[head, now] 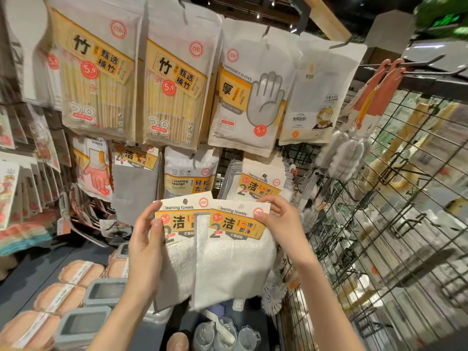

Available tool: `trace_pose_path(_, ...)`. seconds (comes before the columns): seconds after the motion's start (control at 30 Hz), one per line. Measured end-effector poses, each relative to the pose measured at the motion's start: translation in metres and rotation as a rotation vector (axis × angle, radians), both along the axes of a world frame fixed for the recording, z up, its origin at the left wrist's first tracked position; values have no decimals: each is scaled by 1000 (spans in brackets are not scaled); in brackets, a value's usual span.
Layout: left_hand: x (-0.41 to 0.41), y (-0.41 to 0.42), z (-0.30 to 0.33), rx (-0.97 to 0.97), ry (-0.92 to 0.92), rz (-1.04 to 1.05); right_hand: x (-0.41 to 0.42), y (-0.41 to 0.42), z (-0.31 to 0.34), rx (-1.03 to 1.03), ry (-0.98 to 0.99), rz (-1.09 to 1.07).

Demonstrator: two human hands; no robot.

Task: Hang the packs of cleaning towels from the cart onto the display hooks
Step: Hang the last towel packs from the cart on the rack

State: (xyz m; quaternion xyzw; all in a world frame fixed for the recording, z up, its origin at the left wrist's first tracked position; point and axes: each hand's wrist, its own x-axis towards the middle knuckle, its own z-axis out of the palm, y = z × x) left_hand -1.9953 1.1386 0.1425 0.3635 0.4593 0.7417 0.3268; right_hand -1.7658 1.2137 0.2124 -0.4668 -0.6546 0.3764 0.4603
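Your left hand (147, 239) pinches one towel pack (177, 239) and your right hand (276, 219) the other (235, 249), fanned apart with header holes exposed for the hanging packs (258, 184) at one o'clock.

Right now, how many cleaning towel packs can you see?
3: one in the left hand, left pack; one in the right hand, right pack; one hung pack behind. More may hide behind it.
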Motion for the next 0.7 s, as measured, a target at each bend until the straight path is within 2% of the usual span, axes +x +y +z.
trace_pose_path(0.1, 0, 1, 1, 14, -1, -2, 9, 16, 6, 8, 2, -61)
trace_pose_path(0.4, -9, 4, 3, 4, 4, 37, 18, 62, 11, -37, 170, -192)
trace_pose_path(0.7, -15, 8, -4, -10, 15, 72, 15, 90, -1, 29, 117, -397)
